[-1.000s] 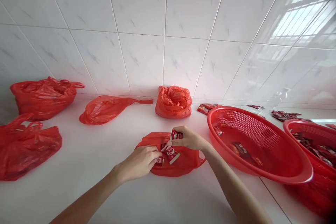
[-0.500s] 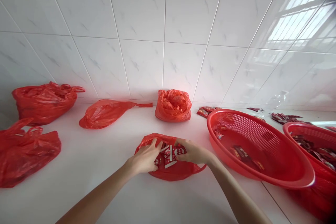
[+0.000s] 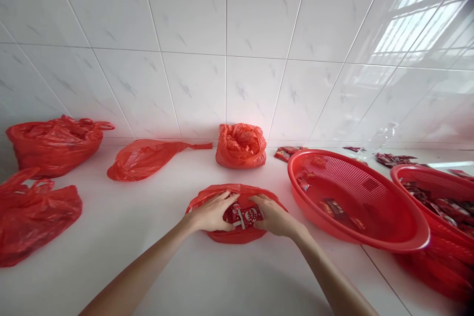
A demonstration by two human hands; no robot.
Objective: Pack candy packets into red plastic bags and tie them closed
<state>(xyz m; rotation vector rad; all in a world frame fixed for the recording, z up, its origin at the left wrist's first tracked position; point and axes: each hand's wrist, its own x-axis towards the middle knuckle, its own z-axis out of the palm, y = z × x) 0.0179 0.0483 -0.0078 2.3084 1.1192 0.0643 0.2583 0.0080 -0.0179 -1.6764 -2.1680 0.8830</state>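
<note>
A red plastic bag lies on the white counter with its mouth spread wide. Several red packets with white round prints and white strips sit inside it. My left hand reaches into the bag from the left, thumb and fingers curved around the packets' left side. On the opposite side, my right hand grips the packets' right side in the same way, its thumb nearer to me. Parts of the packets are hidden under my fingers.
A large red basket with a few wrapped items stands to the right. Another red basket full of small packets is beyond it. Filled red bags and a flat red bag lie along the tiled wall. Loose packets lie behind the basket.
Both hands have shifted slightly within the bag, and the packets between them look gathered closer together. The whole view has moved a little, so the surroundings appear further left.
</note>
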